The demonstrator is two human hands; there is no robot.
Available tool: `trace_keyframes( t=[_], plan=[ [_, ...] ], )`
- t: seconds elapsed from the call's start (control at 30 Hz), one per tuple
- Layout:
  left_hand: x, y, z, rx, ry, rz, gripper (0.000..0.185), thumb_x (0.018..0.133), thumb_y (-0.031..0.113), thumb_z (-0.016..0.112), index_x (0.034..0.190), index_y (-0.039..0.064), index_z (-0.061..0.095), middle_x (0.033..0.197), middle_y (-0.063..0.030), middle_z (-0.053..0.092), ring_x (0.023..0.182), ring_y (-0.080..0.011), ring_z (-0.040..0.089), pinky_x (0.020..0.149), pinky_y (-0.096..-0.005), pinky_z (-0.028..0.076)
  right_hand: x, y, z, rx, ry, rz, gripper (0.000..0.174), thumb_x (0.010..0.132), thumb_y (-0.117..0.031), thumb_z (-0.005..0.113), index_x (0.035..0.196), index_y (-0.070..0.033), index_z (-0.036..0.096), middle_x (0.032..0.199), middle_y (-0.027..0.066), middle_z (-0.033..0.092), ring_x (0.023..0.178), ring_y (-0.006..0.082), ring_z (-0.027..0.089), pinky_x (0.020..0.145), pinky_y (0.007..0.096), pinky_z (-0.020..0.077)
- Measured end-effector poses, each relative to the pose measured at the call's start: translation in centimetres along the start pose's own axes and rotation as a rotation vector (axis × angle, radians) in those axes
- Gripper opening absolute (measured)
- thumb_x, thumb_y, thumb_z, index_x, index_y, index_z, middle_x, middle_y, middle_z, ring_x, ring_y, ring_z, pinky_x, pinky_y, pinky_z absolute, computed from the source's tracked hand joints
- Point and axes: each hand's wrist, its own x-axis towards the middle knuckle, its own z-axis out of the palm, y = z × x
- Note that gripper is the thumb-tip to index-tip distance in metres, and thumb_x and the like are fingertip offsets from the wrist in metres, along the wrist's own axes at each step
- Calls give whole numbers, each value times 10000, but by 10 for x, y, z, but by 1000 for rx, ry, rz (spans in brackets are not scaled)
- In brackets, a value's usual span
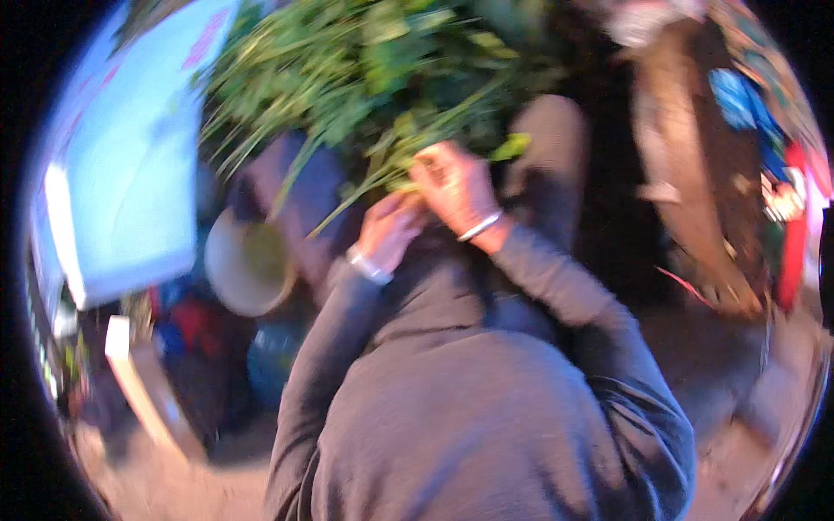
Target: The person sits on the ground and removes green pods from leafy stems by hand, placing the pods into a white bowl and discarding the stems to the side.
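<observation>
A large heap of leafy green plants with long thin stems (365,78) lies before me, over and beyond my knees. My left hand (388,231), with a pale band at the wrist, is closed at the lower ends of some stems. Touching or nearly touching it, my right hand (453,185) wears a thin light bangle and has its fingers curled on the same stems. A bright green leaf (510,147) sticks out just right of my right hand. Blur hides the fingertips and how many stems each hand grips.
To the left are a light blue-white panel or box (137,169), a white round bucket or bowl (247,264) beside my leg, and a pale board-like edge (146,391). On the right stand a long brown wooden-looking piece (684,176), blue plastic (733,98) and a red object (791,241).
</observation>
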Motion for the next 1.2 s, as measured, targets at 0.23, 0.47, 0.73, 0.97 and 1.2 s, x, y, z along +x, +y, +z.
trace_keyframes(
  t=[0.23, 0.47, 0.73, 0.97, 1.2],
  plan=[
    [15, 7, 50, -245, 209, 171, 223, 907, 268, 497, 1031, 89, 545, 820, 21, 554, 660, -52, 460, 600, -179, 378, -6, -13, -7, 406, 131, 322, 228, 782, -206, 644, 734, 7, 576, 562, 99, 535, 507, 147, 523, 474, 312, 407],
    [25, 3, 7, -71, 55, 161, 346, 896, 339, 503, 1079, 47, 536, 1047, -52, 567, 974, -169, 520, 866, -318, 408, -19, -6, 1, 357, -79, 431, 203, 798, -162, 632, 890, 13, 590, 772, 67, 625, 732, 105, 563, 670, 265, 462],
    [20, 2, 3, 138, 274, 275, 214, 862, 255, 587, 957, 63, 594, 821, 27, 574, 685, -53, 475, 604, -186, 387, -36, 4, 17, 209, -52, 158, 142, 851, -151, 489, 795, -20, 486, 656, 198, 533, 636, 400, 536, 533, 440, 416],
    [23, 0, 10, 216, 318, 327, 197, 865, 232, 582, 956, 59, 595, 848, 14, 588, 731, -68, 511, 632, -202, 411, -29, 10, 6, 149, -128, 169, 154, 779, -123, 523, 684, -3, 539, 614, 219, 528, 625, 403, 543, 541, 444, 422],
    [17, 12, -3, 248, 222, 205, 164, 890, 225, 527, 920, 82, 601, 803, 27, 569, 690, -52, 494, 572, -193, 383, -15, 22, -1, 320, -342, 235, 179, 753, -158, 558, 672, -1, 586, 574, 114, 573, 469, 177, 548, 446, 337, 427]
  ],
)
